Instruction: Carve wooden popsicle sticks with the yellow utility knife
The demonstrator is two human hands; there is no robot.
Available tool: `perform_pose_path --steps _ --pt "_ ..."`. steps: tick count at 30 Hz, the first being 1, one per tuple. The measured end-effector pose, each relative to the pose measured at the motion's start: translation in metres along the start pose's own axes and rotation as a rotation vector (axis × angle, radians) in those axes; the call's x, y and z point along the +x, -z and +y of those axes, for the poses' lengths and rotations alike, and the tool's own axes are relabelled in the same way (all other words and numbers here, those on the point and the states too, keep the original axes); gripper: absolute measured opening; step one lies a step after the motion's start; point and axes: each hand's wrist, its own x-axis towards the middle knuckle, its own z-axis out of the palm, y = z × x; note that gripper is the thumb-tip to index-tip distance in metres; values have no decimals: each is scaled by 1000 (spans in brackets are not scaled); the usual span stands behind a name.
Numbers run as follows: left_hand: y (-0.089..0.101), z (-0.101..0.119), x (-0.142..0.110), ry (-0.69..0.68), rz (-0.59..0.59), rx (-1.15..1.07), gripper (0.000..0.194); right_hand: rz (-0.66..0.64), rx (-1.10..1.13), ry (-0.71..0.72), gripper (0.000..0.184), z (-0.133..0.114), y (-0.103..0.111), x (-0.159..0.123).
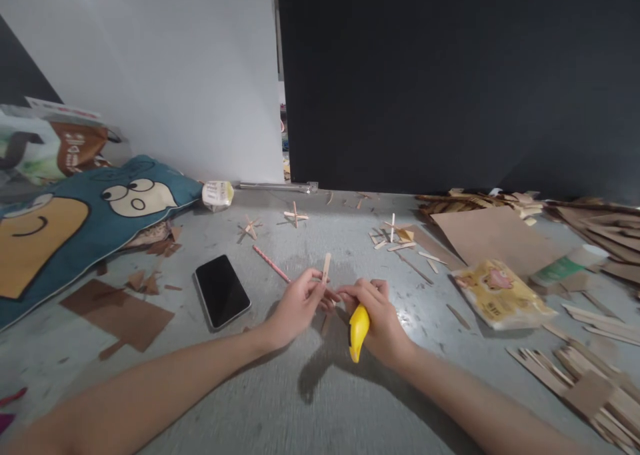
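My left hand (pixel 301 303) pinches a flat wooden craft stick (pixel 327 267), which points up and away from me. My right hand (pixel 381 318) is wrapped round a yellow-handled tool (pixel 358 332); its working end is hidden by the fingers, so its kind does not show. The fingertips of both hands meet near the lower end of the stick. A pink patterned pencil-like stick (pixel 270 263) lies just beyond my left hand. Farther back stand small crossed-stick pieces, one (pixel 295 214) in the middle, another (pixel 249 228) to its left and a third (pixel 393 227) on the right.
On the left lie a phone (pixel 221 291), brown cardboard (pixel 117 314) and a blue cartoon cushion (pixel 145 198). At right are a yellow packet (pixel 501 294), a green-and-white tube (pixel 567 265), a cardboard sheet (pixel 497 238) and bundled wooden sticks (pixel 585 388). Dark and white panels rise behind.
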Motion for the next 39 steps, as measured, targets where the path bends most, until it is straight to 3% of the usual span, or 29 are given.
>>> perform_pose_path --steps 5,10,22,28,39 --pt "-2 4 -6 -21 -96 101 51 80 -46 -128 10 6 -5 -3" --pt "-4 5 -11 -22 -185 179 40 81 -8 -149 5 8 -7 -4" --pt "0 3 -12 -50 -231 285 30 42 5 -104 7 4 -4 0" --pt "-2 6 -12 -89 -200 383 25 -11 -26 -78 9 3 -3 -1" --pt "-1 5 -12 -96 -195 427 30 -118 -44 -92 16 4 -5 -2"
